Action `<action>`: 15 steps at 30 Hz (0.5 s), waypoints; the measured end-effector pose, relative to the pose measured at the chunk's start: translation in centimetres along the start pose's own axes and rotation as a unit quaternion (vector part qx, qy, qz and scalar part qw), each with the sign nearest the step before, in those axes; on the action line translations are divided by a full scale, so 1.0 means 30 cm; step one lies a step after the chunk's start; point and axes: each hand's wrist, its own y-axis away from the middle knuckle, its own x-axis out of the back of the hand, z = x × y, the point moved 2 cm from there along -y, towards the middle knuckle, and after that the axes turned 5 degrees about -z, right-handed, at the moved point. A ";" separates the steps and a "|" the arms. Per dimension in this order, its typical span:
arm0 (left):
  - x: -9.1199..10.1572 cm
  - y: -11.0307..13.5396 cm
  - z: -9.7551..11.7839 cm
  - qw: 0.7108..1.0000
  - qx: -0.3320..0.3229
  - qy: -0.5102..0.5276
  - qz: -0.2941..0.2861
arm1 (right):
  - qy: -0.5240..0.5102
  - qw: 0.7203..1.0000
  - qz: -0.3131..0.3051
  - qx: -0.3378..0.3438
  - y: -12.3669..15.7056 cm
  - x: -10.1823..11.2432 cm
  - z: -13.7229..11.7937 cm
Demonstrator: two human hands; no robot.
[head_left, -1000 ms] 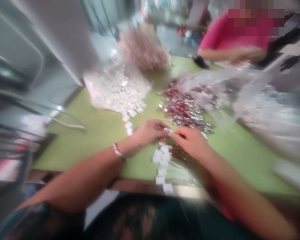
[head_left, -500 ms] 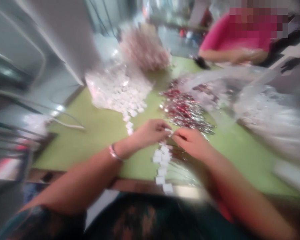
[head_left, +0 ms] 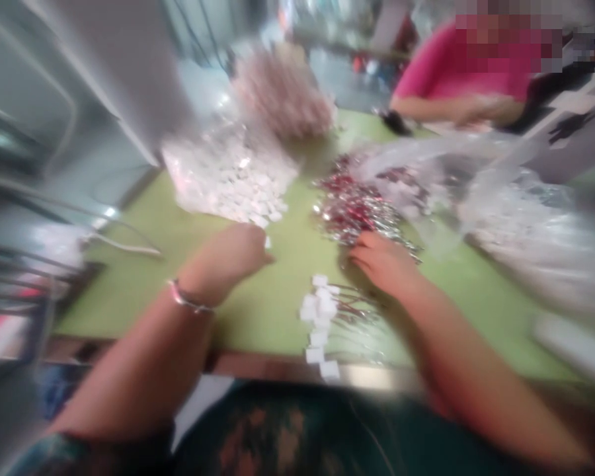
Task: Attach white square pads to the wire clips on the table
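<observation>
My left hand (head_left: pixel 235 254) is over the near edge of a spread of small white pieces (head_left: pixel 250 192), its fingers curled down and mostly hidden behind the back of the hand. My right hand (head_left: pixel 379 258) rests at the near side of a pile of shiny silver and red slender pieces (head_left: pixel 357 205). Its fingers are bent toward the pile, and whether they hold a piece is blurred. Between my forearms lies a row of white tags (head_left: pixel 322 311) with thin dark strands (head_left: pixel 359 307) running from them to the right.
A clear plastic bag (head_left: pixel 193 172) lies behind the white pieces. Farther back stands a pinkish bundle (head_left: pixel 282 92). Large plastic bags (head_left: pixel 525 218) fill the right side of the green table (head_left: pixel 153 284). A person in a pink top (head_left: pixel 441 73) works across the table.
My hands were together above the row of tags, fingers at a small white piece. They have parted: the left moved left to the white pieces, the right slightly right to the shiny pile.
</observation>
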 end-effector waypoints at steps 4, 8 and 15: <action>-0.018 -0.021 0.069 1.000 -0.005 0.003 0.012 | -0.072 0.989 0.122 0.038 -0.014 0.018 -0.017; 0.010 -0.039 0.103 0.995 -0.034 0.093 0.019 | -0.163 0.958 0.233 0.036 0.014 0.066 -0.037; 0.042 -0.039 0.118 0.993 0.039 0.099 0.059 | -0.208 0.960 0.186 -0.020 0.045 0.071 -0.051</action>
